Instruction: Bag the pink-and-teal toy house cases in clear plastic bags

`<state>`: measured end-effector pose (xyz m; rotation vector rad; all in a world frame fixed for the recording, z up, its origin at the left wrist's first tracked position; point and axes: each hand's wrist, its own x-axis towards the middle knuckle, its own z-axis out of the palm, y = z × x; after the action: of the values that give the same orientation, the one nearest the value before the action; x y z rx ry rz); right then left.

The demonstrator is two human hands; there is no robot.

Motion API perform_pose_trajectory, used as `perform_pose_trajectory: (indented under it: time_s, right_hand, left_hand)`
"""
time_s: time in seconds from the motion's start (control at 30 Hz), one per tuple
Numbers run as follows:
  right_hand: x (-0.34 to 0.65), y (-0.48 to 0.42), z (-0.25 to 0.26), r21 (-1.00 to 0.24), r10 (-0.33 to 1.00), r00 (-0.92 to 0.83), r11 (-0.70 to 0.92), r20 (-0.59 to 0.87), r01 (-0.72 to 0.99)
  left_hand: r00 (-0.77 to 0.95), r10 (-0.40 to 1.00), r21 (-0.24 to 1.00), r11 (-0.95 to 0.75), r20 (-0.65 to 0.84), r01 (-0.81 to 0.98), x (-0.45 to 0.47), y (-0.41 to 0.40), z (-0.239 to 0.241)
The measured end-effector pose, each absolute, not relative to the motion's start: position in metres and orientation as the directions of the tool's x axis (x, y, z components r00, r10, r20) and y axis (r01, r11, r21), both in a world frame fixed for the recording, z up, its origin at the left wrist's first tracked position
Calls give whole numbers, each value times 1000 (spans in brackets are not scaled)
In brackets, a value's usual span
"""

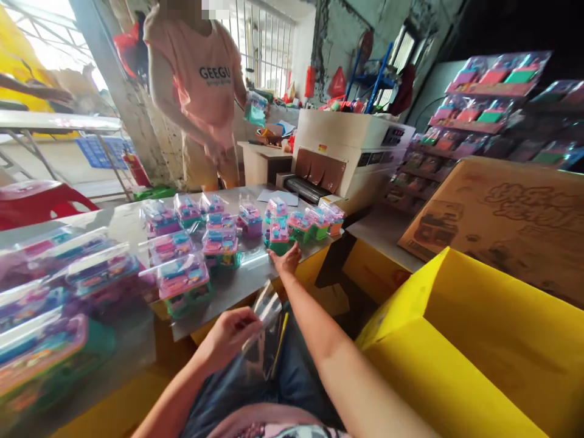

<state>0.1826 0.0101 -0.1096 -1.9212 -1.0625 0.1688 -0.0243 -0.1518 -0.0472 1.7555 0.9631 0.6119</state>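
Note:
My left hand [235,334] is pinched on the edge of a clear plastic bag [269,307], which hangs over my lap. Out at the table's near edge, my right hand [286,258] has its thumb and fingers around the lower part of a small plastic toy box [279,233] with a pink and blue top and a green base. Similar toy boxes, several of them in clear wrap, stand about it; one with a green base [185,283] is nearer my left hand.
A grey table [255,267] carries more wrapped boxes on the left. At its far end is a cream machine [337,152] with a conveyor. A yellow carton [456,340] and a brown carton [497,213] stand on the right. Across the table stands a person in a pink shirt [201,73].

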Motion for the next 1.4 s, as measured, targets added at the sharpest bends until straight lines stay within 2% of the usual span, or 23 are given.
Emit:
perform_pose_trajectory:
  time_s: [0.07,0.23,0.4,0.57,0.7,0.77,0.83,0.87,0.93,1.03,1.17,1.27,1.4]
  right_hand:
    - [177,33,-109,-748,708,642,-246,296,617]
    - [185,51,-121,-743,764,586,-221,271,632]
    - [220,29,-134,-725,835,449,-90,318,682]
    - [249,9,-123,-692,878,343,-18,335,722]
    - [249,-35,-92,-706,833,359,52,421,706]
    - [237,-71,-73,-759,867,232,224,442,611]
    - [223,-105,-53,-805,916,-143,399,376,439]
    - [217,-118,-43,-830,895,-302,426,328,360]
    - [211,-136,-28,-908,855,-455,370,249,198]
    - [215,-146,-14,-970,879,-443,232,176,75]
    - [221,-149,-11,-983,923,-356,178,147,54]
    - [221,-152,-16,-985,956,-251,168,153,41]
    - [223,-158,-26,-997,931,-366,16,-15,80]
  left_hand:
    - [518,853,931,-141,-59,337,-34,-148,-54]
    - [413,899,947,5,-145,321,-67,-134,-73]
    - [398,900,967,86,-178,239,-57,-121,-83]
    - [438,889,976,43,-134,212,-36,-111,-71]
    - [409,911,982,-20,-60,189,-32,-107,-57]
    - [398,917,985,-44,-28,169,-26,-109,-48]
    - [409,912,988,-71,8,139,-16,-114,-37]
    - [427,904,989,-76,14,127,-10,-116,-31]
    - [442,896,997,-62,36,43,0,-119,-21]
    - [432,902,999,-16,29,-32,2,-122,-12]
    - [584,810,994,100,-62,-33,-12,-124,-10]
    - [617,783,994,105,-80,-4,-19,-122,-17]
    - [603,792,995,59,-94,77,-23,-117,-29]
